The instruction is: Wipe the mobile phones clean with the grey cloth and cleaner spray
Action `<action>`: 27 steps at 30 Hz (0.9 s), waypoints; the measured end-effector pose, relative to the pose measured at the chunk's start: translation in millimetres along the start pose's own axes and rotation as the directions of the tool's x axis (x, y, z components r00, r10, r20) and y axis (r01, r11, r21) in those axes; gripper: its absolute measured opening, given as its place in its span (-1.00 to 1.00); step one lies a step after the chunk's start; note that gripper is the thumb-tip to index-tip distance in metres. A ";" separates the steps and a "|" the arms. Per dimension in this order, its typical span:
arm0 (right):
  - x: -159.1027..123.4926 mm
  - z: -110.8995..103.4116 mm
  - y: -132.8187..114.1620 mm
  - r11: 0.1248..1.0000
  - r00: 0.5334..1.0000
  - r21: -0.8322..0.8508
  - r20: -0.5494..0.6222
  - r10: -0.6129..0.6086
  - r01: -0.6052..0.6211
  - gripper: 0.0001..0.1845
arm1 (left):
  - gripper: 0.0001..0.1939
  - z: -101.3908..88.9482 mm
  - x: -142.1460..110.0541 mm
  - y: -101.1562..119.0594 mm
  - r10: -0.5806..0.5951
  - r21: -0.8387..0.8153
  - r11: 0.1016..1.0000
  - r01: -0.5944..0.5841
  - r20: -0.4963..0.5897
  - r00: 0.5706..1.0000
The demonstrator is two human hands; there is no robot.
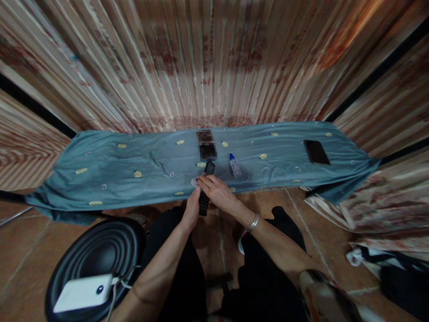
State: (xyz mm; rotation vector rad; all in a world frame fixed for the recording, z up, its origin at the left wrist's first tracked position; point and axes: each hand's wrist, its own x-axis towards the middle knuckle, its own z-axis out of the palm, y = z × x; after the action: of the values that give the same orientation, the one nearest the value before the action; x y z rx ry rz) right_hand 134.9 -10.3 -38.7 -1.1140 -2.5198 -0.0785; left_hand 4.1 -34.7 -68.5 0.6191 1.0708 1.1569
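A black keypad phone (203, 206) lies at a slant near the front edge of the cloth-covered table. Its screen end (209, 167) points away from me and its keys face up. My left hand (191, 209) is closed on the phone's left side. Across the middle of it lies my right hand (216, 191), fingers bent together, with a small white pad (194, 182) showing at the fingertips. Part of the pad and the phone's middle are hidden under the fingers. Just right of the hands, a small clear bottle with a blue cap (235, 166) rests on the cloth.
A blue-green cloth (154, 156) with yellow prints covers the narrow table. A dark flat tablet or case (316, 152) lies at its right. Beyond the phone is a pixelated patch (207, 145). A white power bank (83, 293) with cables sits on a black round stool (97, 252).
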 end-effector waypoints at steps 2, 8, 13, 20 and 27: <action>1.7 -1.9 8.5 0.999 0.999 -0.010 0.001 0.038 -0.038 -0.62 | -0.40 -0.3 -1.4 1.6 0.003 0.123 0.992 -0.005 0.014 1.000; 5.5 -6.8 38.9 0.985 0.985 -0.035 -0.008 0.171 -0.171 -0.61 | -0.15 2.3 -5.7 5.9 -0.047 0.207 0.978 0.037 0.045 0.998; 9.1 -6.7 55.6 0.968 0.967 0.049 -0.051 0.249 -0.247 -0.61 | -0.19 0.8 -14.5 10.5 -0.111 0.170 0.981 0.097 0.074 0.991; 16.4 3.6 69.7 0.808 0.859 0.374 -0.055 0.509 -0.455 -0.71 | -0.41 -8.2 -23.3 21.7 -0.134 0.025 0.991 0.132 0.158 0.978; 30.5 16.3 72.9 0.280 0.754 0.878 0.128 0.644 -0.388 -0.84 | -0.60 -18.6 -28.1 34.2 -0.235 -0.137 0.957 0.257 0.161 0.959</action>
State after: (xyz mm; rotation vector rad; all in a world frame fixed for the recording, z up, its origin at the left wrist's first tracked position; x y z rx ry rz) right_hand 163.7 64.3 -50.1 -1.2389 -1.3912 1.0803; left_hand -27.8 -52.1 -37.2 0.4247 0.8964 0.9528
